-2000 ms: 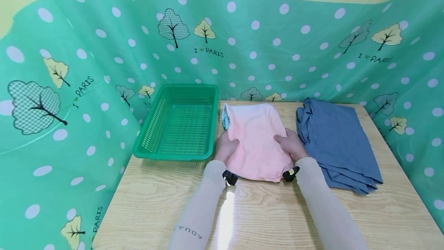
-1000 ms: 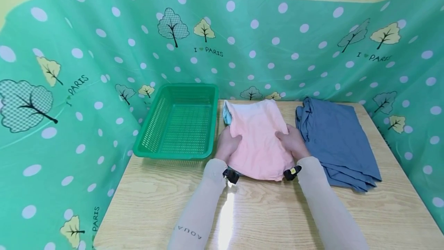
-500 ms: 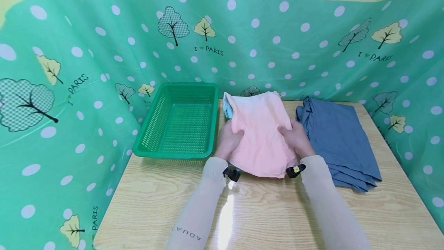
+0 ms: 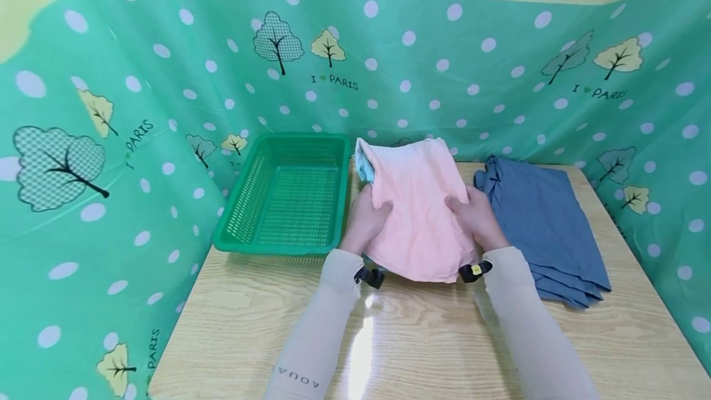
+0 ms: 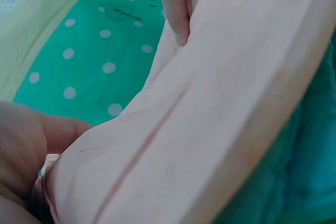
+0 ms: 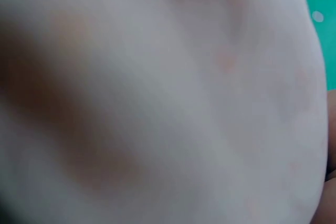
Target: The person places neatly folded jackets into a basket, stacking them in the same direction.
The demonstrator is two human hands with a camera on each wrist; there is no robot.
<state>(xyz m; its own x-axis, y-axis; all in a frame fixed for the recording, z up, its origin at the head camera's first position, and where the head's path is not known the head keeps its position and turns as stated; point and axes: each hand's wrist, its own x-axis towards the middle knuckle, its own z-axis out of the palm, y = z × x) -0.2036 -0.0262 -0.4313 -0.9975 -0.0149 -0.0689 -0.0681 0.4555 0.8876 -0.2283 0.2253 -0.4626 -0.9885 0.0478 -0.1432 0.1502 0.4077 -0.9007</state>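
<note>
Pink folded cloth (image 4: 419, 215): held up near the far edge of the counter (image 4: 433, 350); left grip (image 4: 366, 218) and right grip (image 4: 479, 218) each pinching one side, presumably keeping folds together. Green basket (image 4: 278, 248): far left corner. Blue cloth (image 4: 547, 221): far right corner

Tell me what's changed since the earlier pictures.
The person's left grip and right grip have shifted the folded pink cloth upward in the head view, far edge most, without letting go. The rectangular green plastic basket and folded blue cloth stayed put.
</note>
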